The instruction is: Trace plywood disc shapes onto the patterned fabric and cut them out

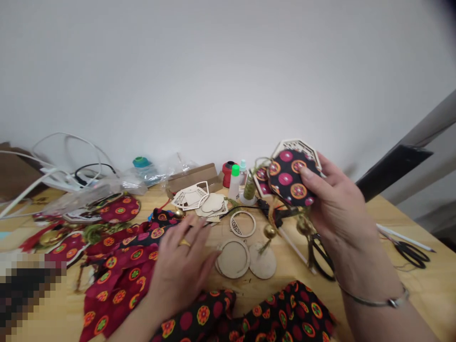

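Observation:
My right hand (337,202) is raised over the table, its thumb and fingers closed on a fabric-covered ornament (290,175). Black cloth with magenta and orange round motifs covers the ornament, and a pale wooden fretwork edge shows behind it. Gold bells (270,231) hang below it on cord. My left hand (183,266) is open, fingers stretched forward at the edge of the patterned red cloth (124,280); whether it touches the cloth is unclear. Beside its thumb lies a round wooden frame (233,259), next to a plain wooden disc (262,261) and a fretwork ring (242,223).
Several wooden cutouts (190,194) lie farther back. Behind them stand a green-capped bottle (234,183) and a red thread spool (230,173). Scissors (411,254) lie at the right, black patterned cloth (263,316) in front. White cables (57,178) and finished ornaments (121,209) fill the left.

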`<state>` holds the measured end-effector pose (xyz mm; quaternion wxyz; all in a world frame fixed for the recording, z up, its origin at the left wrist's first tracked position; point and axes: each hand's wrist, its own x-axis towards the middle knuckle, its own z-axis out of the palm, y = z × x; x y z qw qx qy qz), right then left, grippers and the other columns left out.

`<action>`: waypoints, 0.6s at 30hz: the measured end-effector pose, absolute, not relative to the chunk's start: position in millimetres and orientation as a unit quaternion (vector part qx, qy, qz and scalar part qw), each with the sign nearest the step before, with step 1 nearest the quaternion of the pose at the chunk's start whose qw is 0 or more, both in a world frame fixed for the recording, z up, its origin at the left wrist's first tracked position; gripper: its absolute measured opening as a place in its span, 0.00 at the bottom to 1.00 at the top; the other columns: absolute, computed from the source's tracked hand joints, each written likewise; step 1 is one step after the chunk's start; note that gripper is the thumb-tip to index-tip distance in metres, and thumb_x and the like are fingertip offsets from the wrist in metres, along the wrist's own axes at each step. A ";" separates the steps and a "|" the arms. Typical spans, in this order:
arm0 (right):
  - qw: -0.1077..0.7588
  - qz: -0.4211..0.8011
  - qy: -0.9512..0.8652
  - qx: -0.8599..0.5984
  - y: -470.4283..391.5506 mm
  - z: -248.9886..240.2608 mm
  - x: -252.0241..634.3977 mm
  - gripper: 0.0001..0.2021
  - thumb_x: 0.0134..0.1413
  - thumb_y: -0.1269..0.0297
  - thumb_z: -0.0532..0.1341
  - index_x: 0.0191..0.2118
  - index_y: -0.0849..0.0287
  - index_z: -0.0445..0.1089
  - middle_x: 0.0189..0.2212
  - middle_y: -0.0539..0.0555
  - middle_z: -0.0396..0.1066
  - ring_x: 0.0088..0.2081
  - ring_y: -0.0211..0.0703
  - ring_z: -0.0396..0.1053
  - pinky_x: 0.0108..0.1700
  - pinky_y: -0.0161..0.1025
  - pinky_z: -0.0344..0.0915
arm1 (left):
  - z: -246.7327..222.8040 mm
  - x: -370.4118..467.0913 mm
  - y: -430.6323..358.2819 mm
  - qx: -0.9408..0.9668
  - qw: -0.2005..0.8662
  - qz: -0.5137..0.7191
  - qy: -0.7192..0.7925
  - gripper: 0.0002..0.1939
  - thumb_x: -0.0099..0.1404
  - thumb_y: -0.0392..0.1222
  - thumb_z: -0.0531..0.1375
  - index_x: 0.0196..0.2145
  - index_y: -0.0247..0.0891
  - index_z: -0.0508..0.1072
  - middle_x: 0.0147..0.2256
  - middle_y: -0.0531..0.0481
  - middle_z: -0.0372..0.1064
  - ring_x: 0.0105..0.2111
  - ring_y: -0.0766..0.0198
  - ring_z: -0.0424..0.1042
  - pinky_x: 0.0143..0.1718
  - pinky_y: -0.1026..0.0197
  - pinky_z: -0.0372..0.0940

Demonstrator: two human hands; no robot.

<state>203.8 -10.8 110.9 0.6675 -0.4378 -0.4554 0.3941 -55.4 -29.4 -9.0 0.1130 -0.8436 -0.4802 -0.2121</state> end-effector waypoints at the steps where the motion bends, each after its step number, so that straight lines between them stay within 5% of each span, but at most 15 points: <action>1: 0.670 0.405 -0.469 -0.408 -3.0 117.9 193.2 0.28 0.47 0.61 0.66 0.55 0.52 0.61 0.52 0.55 0.70 0.52 0.54 0.69 0.49 0.49 0.72 | 0.0 -62.6 -29.3 -0.815 0.138 -0.201 -0.526 0.24 0.63 0.49 0.56 0.55 0.39 0.66 0.56 0.35 0.66 0.62 0.36 0.53 0.55 0.31 0.53; 5: 0.659 0.423 -0.535 -0.317 31.6 145.8 147.9 0.30 0.56 0.57 0.60 0.63 0.50 0.50 0.54 0.52 0.66 0.55 0.52 0.66 0.52 0.51 0.69 | 12.2 -95.9 -24.5 -0.750 0.167 -0.100 -0.632 0.30 0.63 0.54 0.53 0.59 0.38 0.62 0.60 0.32 0.59 0.62 0.29 0.46 0.50 0.27 0.51; 12: 0.636 0.331 -0.606 -0.344 73.2 119.8 84.3 0.33 0.67 0.59 0.47 0.66 0.48 0.21 0.60 0.57 0.57 0.59 0.45 0.61 0.56 0.46 0.63 | -15.4 -129.9 -13.9 -0.784 0.154 -0.041 -0.600 0.24 0.60 0.34 0.51 0.54 0.39 0.68 0.49 0.38 0.71 0.50 0.45 0.67 0.50 0.40 0.58; 15: 0.465 0.244 -0.686 -0.504 76.7 65.4 71.1 0.33 0.64 0.61 0.52 0.67 0.56 0.31 0.63 0.63 0.50 0.62 0.47 0.54 0.59 0.43 0.58 | -12.1 -127.8 -16.6 -0.791 0.148 -0.036 -0.593 0.22 0.59 0.30 0.50 0.48 0.35 0.73 0.47 0.37 0.72 0.48 0.45 0.68 0.48 0.42 0.60; 16: 0.349 0.222 -0.721 -0.556 76.3 48.5 68.7 0.31 0.63 0.61 0.53 0.66 0.58 0.38 0.62 0.64 0.52 0.61 0.49 0.55 0.59 0.45 0.57 | -10.4 -126.3 -17.7 -0.796 0.141 -0.037 -0.588 0.22 0.58 0.29 0.50 0.47 0.35 0.74 0.46 0.37 0.72 0.48 0.46 0.68 0.48 0.43 0.60; 18: 0.272 0.225 -0.740 -0.572 74.6 23.4 65.8 0.27 0.57 0.64 0.60 0.61 0.60 0.53 0.55 0.67 0.61 0.56 0.57 0.61 0.56 0.52 0.59 | -8.0 -123.5 -18.6 -0.807 0.116 -0.040 -0.578 0.22 0.56 0.28 0.51 0.45 0.36 0.75 0.46 0.38 0.73 0.48 0.47 0.69 0.47 0.45 0.62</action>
